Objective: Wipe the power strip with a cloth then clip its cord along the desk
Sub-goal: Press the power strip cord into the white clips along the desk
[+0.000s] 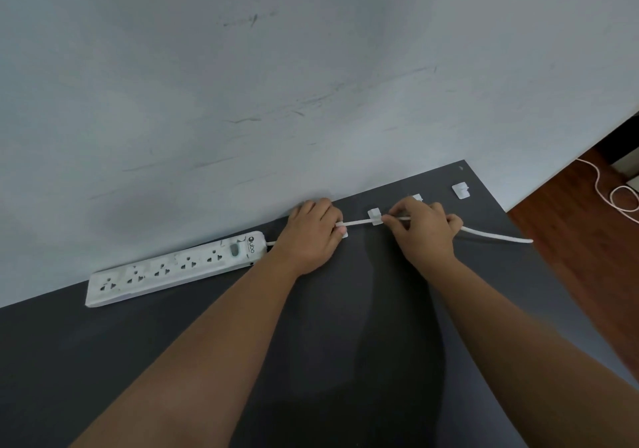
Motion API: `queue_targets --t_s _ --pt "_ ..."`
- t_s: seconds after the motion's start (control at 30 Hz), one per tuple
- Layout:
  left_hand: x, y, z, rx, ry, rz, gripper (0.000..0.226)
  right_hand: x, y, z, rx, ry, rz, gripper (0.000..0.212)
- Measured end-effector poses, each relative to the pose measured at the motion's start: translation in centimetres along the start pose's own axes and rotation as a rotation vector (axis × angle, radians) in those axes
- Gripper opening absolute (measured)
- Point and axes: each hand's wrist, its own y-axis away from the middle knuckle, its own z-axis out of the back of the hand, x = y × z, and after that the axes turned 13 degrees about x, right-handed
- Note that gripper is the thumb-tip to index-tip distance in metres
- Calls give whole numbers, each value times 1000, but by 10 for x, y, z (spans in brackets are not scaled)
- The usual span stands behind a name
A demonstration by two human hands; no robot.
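Observation:
A white power strip (173, 269) lies on the dark grey desk (345, 309) along the wall. Its white cord (494, 236) runs right from the strip's end and passes over a white clip (374, 216). My left hand (311, 236) pinches the cord just left of that clip, over another clip that it mostly hides. Just right of the clip, my right hand (423, 231) pinches the cord. A third clip (417, 198) peeks out behind my right hand, and a further one (460, 191) sits near the desk's right corner. No cloth is in view.
A pale scuffed wall (311, 84) rises directly behind the desk. The desk's right edge drops to a wooden floor (587, 240), where a thin white cable (619, 195) lies in loops.

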Motion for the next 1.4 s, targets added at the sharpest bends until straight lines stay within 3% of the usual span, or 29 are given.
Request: queue_targets --t_s 0.23,0.4,0.67,1.0,1.4 --pt "-50 -49 21 95 211 51 36 -2 2 4 32 10 22 6" --pt "-56 -62 23 230 169 68 27 -13 1 14 119 -42 76 14" --pt "-62 -52 2 -1 276 103 35 -30 -1 18 73 44 101 6" --pt "-62 -50 -2 -78 342 120 28 -30 -4 15 43 -50 105 4" --pt "-59 -48 -10 -167 391 100 26 -22 -15 1 -74 8 5 13"
